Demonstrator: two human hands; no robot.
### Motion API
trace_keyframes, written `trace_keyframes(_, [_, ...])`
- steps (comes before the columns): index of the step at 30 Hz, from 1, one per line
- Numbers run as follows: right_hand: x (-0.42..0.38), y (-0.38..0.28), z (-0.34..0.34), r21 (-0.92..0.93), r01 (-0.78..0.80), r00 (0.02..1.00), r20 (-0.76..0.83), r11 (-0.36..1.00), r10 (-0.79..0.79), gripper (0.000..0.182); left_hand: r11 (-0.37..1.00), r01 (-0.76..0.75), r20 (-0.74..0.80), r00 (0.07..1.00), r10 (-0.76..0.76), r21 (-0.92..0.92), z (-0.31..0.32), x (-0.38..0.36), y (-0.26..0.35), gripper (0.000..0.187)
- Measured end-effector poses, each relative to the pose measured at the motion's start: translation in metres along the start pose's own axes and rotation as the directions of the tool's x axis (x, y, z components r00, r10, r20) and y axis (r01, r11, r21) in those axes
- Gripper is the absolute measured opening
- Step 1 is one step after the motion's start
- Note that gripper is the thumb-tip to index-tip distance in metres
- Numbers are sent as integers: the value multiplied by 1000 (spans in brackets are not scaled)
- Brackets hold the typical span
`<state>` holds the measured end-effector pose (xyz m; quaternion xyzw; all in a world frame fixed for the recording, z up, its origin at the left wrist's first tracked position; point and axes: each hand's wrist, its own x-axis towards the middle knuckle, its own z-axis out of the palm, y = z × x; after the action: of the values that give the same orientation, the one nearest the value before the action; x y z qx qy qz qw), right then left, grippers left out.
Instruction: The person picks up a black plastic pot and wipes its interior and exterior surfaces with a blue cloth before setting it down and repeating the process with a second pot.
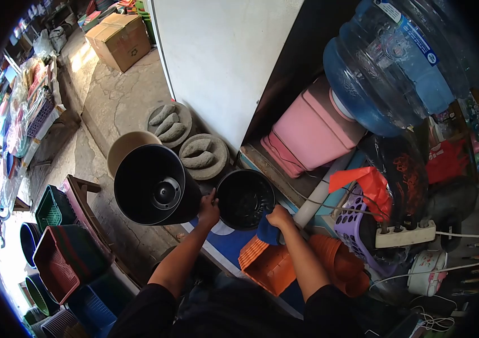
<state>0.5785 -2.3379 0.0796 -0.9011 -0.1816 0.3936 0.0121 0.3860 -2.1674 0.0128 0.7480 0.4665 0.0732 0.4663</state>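
In the middle of the head view, a round black plastic pot [244, 204] faces up, its ribbed inside showing. My left hand [209, 208] grips its left rim, with the thumb on top and the other fingers partly hidden. At the right rim, my right hand [279, 216] is closed on a dark blue cloth [269, 231] that hangs against the pot. A larger black pot [148, 186] stands just left of my left hand, in front of a beige pot [129, 142]. Stacked orange rectangular planters [266, 265] lie below my right hand.
Two stone mortars with pestles [203, 156] sit beyond the pots. At right are a pink dispenser [313, 129] under a big water bottle [389, 65], a purple basket [355, 222] and a power strip [406, 235] with cables. Stacked baskets [65, 259] stand at left.
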Motion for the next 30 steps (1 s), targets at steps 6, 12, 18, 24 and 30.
trace_keyframes(6, [-53,-24,-28,-60,50,991,-121,997,-57,51,990,-62,23,998,65,-125,-6,-39,-14,46])
trace_keyframes(12, [-127,-58,-13,-18,339,921,-197,940,-336,53,980,92,260,965,-44,-178,-41,-141,-53,42])
trace_keyframes(18, [-191,-94,86,217,642,749,29,735,-662,55,990,136,175,977,-125,-48,-65,-240,-150,38])
trace_keyframes(24, [-205,-117,204,88,609,718,361,788,-595,58,874,457,-49,881,-470,-167,-91,-316,-229,38])
trace_keyframes(30, [-165,-96,315,-167,563,781,429,809,-455,66,749,585,-156,746,-648,-310,-105,-365,-294,46])
